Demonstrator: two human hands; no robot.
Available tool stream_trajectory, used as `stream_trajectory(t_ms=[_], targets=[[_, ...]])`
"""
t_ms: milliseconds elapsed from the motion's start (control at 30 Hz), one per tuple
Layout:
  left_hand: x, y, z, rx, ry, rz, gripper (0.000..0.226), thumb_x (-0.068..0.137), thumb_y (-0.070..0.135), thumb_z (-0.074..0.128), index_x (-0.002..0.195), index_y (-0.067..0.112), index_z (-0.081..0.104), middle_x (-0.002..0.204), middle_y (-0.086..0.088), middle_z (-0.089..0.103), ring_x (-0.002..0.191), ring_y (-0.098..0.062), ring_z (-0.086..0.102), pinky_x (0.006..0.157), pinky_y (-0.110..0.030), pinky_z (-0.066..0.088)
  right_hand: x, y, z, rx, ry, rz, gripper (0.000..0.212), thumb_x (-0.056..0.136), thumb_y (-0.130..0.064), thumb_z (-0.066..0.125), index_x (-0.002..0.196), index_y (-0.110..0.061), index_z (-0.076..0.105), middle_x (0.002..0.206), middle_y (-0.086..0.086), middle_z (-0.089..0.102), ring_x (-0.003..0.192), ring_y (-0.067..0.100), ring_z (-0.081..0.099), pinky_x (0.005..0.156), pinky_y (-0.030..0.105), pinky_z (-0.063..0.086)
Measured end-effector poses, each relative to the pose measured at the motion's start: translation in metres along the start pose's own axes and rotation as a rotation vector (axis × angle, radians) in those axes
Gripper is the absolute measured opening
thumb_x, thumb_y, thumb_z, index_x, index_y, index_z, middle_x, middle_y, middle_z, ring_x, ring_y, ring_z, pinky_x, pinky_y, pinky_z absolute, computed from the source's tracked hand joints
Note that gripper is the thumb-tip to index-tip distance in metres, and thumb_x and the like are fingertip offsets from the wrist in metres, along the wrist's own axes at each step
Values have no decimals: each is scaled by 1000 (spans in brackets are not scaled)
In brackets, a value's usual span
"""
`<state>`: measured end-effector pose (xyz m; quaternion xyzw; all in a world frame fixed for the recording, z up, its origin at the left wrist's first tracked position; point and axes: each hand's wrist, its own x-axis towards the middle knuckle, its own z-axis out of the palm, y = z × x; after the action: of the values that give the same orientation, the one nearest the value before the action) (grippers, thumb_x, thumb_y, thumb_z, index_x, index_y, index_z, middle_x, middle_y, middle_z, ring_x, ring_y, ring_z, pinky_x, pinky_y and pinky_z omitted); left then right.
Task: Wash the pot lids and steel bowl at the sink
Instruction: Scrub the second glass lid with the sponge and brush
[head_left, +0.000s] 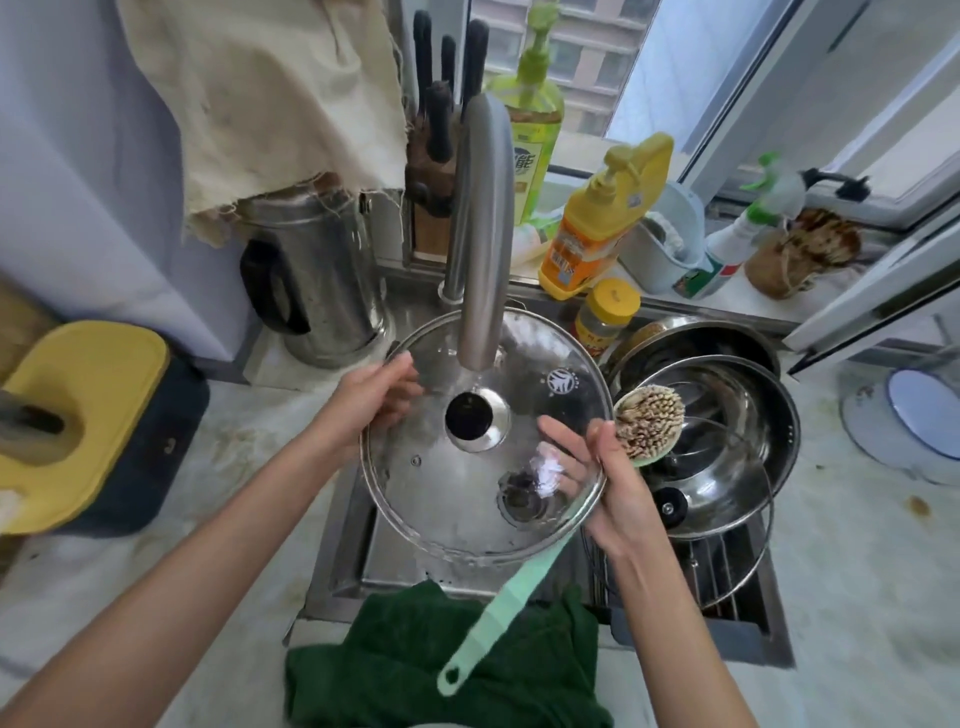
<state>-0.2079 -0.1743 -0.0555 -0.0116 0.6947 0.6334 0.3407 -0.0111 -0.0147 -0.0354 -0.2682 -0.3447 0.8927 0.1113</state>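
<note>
A large glass pot lid (457, 499) with a steel rim and a black knob is held flat over the sink (343, 540), under the faucet (480, 228), where water runs onto it. My left hand (376, 397) grips its left rim. My right hand (597, 467) holds its right rim and also a mint-green dish brush (649, 421), bristles up, handle pointing down toward me. To the right, a steel bowl (727, 415) sits on a drying rack with a second glass lid (717, 551) leaning in front of it.
A dark green cloth (441, 660) lies over the sink's front edge. A steel kettle (311, 280) stands at the back left, with a knife block behind it. Soap bottles (602, 218) and a jar line the window sill. A yellow-lidded box (88, 415) is on the left.
</note>
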Motion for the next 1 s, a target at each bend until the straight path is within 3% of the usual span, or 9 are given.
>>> stream_trajectory(t_ms=[133, 267, 433, 533, 633, 700, 833, 900, 1000], targets=[[18, 6, 35, 673, 118, 363, 32, 99, 21, 43, 128, 16, 58, 130, -5, 59, 109, -19, 56, 86, -31, 42, -1, 5, 3, -5, 31, -48, 41, 41, -50, 93, 62, -21, 73, 102, 18, 72, 75, 19, 72, 58, 28, 58], [7, -21, 50, 675, -148, 587, 58, 94, 48, 29, 139, 18, 51, 151, 2, 41, 141, -19, 34, 116, -44, 26, -8, -1, 2, -27, 103, -85, 26, 60, -47, 79, 60, -21, 73, 98, 19, 72, 72, 21, 73, 54, 26, 58], [-6, -69, 32, 675, -230, 680, 58, 97, 41, 19, 150, 22, 31, 158, 1, 25, 148, -15, 16, 121, -39, 11, -13, -6, -2, -79, 196, -87, 39, 83, -34, 49, 61, -16, 75, 95, 16, 73, 69, 20, 72, 56, 26, 59], [24, -37, 51, 746, -223, 508, 77, 87, 60, 20, 144, 14, 44, 153, -7, 36, 145, -20, 26, 119, -39, 19, -10, -4, 3, -65, 216, -61, 38, 86, -33, 48, 65, -13, 74, 97, 16, 73, 73, 20, 73, 58, 27, 59], [34, -8, 58, 601, -305, 467, 92, 74, 87, 27, 141, 27, 49, 148, 10, 43, 137, -3, 31, 114, -22, 20, -5, -11, 7, -28, 237, -110, 60, 99, -30, 36, 55, -15, 73, 90, 10, 75, 69, 15, 72, 57, 23, 58], [24, -19, 52, 600, -285, 575, 76, 87, 70, 27, 142, 23, 48, 150, 9, 38, 138, -3, 28, 116, -25, 19, -1, -20, 6, -9, 267, -146, 57, 101, -29, 35, 60, -13, 71, 87, 10, 75, 66, 15, 72, 54, 23, 58], [-31, -73, 60, 598, -56, 436, 53, 101, 41, 18, 151, 26, 9, 160, 8, 0, 146, -1, -3, 122, -34, 5, 12, -18, 5, -13, 307, -164, 38, 100, -31, 36, 108, -1, 57, 94, 6, 75, 80, 16, 73, 61, 24, 58], [-58, -84, 78, 729, -43, 282, 62, 101, 48, 14, 150, 21, -13, 156, 4, -25, 143, -8, -24, 120, -33, -10, 16, -7, 7, -5, 317, -146, 36, 101, -31, 35, 111, -3, 55, 98, 5, 74, 87, 17, 72, 66, 25, 58], [-73, -85, 86, 963, -94, 331, 76, 94, 58, 8, 144, 14, -28, 144, 1, -43, 135, -15, -41, 111, -33, -26, 19, 4, 12, 1, 329, -135, 31, 101, -31, 36, 107, -8, 56, 100, 5, 73, 90, 18, 71, 70, 27, 59]])
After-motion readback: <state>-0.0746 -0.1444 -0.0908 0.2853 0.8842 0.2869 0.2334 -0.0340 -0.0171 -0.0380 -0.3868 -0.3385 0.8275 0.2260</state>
